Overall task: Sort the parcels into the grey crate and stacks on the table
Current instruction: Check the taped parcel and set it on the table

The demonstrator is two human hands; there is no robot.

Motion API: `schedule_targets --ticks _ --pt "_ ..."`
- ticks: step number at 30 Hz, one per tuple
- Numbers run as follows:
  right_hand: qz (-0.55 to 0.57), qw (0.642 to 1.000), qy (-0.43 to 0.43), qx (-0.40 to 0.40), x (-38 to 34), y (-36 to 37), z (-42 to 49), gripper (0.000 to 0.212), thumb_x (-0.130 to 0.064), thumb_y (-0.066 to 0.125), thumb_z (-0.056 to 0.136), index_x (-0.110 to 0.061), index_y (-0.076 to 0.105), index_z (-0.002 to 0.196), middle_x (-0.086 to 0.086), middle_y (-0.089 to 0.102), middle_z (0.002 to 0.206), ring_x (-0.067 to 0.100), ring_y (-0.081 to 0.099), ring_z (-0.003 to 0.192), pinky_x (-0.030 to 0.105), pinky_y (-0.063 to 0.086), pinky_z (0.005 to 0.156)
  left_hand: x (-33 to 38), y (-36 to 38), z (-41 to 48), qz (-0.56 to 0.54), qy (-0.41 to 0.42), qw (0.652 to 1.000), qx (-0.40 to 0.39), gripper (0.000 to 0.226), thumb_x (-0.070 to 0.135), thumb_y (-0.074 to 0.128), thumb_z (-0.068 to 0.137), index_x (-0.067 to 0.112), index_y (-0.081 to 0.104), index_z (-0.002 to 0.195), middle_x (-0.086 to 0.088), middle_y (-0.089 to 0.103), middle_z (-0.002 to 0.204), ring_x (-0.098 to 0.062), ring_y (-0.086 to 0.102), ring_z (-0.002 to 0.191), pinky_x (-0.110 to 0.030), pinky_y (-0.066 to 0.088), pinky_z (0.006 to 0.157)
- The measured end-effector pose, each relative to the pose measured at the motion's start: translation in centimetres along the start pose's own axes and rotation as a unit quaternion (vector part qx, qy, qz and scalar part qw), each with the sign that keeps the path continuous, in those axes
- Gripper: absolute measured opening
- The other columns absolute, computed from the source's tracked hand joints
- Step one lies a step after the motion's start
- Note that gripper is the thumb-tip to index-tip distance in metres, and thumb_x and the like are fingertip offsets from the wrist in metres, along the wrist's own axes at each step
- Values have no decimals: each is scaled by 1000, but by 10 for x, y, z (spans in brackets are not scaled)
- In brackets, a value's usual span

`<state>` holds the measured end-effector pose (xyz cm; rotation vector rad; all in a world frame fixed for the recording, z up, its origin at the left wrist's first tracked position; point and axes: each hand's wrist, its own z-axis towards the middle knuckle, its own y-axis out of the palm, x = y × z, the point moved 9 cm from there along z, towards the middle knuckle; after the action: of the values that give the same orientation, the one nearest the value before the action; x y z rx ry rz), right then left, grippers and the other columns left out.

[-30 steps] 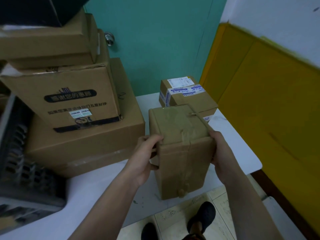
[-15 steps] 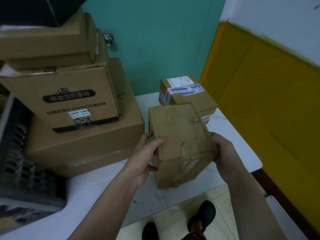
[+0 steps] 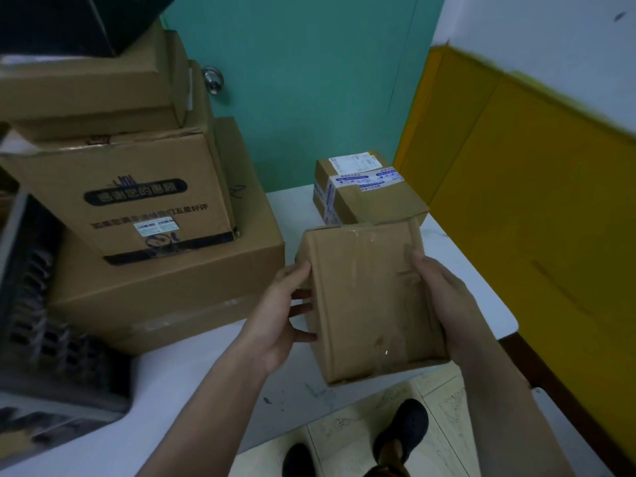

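I hold a taped brown cardboard parcel (image 3: 364, 297) above the white table (image 3: 192, 390), its broad taped face turned up toward me. My left hand (image 3: 282, 315) grips its left side, thumb on top and fingers curled under. My right hand (image 3: 444, 297) grips the right side, thumb on the top face. Just behind it a smaller labelled parcel (image 3: 368, 191) sits on the table. A stack of large cardboard boxes (image 3: 151, 235) rises at the left. The grey crate (image 3: 44, 339) is at the far left, partly cut off.
A teal door (image 3: 303, 80) with a knob stands behind the table. A yellow panel (image 3: 537, 201) leans along the right side. The table's front edge runs just under the held parcel, with tiled floor and my dark shoes (image 3: 402, 432) below. A black object tops the stack.
The parcel has been tipped from standing on end to lying with its broad taped face up, and lowered slightly. Both hands kept their hold on its sides.
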<state>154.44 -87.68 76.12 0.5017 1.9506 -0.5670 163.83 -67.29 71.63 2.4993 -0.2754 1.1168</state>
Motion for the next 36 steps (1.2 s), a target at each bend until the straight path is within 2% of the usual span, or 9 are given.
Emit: schedule_targets --ticks 3,6,8,11,19,24,27,32,36 --pt "-5 1000 -17 -4 2 -4 -4 6 -35 62 94 -36 68 94 -7 68 105 15 61 98 38 47 87 -1 -4 -2 -30 -8 1000 -6 55 61 51 92 22 63 130 -13 61 112 -31 60 109 -64 51 88" --pt "2 998 -54 -42 3 -3 -5 12 -18 63 85 -23 71 92 -1 72 93 20 63 90 35 45 72 -3 -4 -3 -18 -20 1000 -7 60 66 50 90 20 65 126 -14 66 115 -31 62 110 -59 56 82" --pt "4 997 -67 -45 5 -3 -5 20 -17 57 68 -15 66 85 2 67 83 19 59 78 33 41 65 -4 -2 -4 -13 -24 1000 -4 55 60 56 90 18 66 124 -13 64 115 -31 61 111 -60 55 84" --pt "9 996 -81 -32 9 -6 -2 25 -15 52 61 -7 58 83 5 61 78 22 53 74 35 38 65 -7 0 -4 -21 -29 999 -3 48 46 60 91 14 65 127 -14 60 111 -32 60 106 -64 53 87" --pt "24 998 -62 -14 13 -8 -6 15 -17 53 58 -19 60 71 0 63 73 24 54 74 34 37 65 -7 1 -4 -14 -24 1000 -11 46 43 56 93 14 63 128 -13 59 111 -31 60 104 -59 56 86" --pt "-75 989 -116 50 0 -8 -11 14 -29 59 96 -17 61 88 3 65 88 15 58 84 26 40 68 -9 3 -9 -3 -24 1000 -10 33 42 51 97 17 66 113 -14 59 105 -30 63 92 -50 60 77" --pt "-131 980 -140 55 -7 -3 -13 8 -33 56 97 -27 58 92 -11 63 88 5 55 84 22 38 65 -9 0 -10 -3 -20 1000 3 34 40 48 99 17 66 115 -12 60 100 -29 63 87 -47 59 73" --pt "-185 967 -165 52 -14 2 -16 13 -39 58 95 -29 58 104 -19 61 91 1 54 82 17 37 65 -8 -3 -13 -21 -20 999 18 42 42 42 101 13 66 119 -14 64 99 -32 63 91 -49 57 74" --pt "-263 945 -192 31 -19 7 -20 40 -37 61 94 -26 55 133 -14 56 105 7 52 89 21 37 79 -12 1 -15 7 -30 1000 5 48 57 43 99 20 71 112 -12 72 104 -33 67 102 -52 57 82"
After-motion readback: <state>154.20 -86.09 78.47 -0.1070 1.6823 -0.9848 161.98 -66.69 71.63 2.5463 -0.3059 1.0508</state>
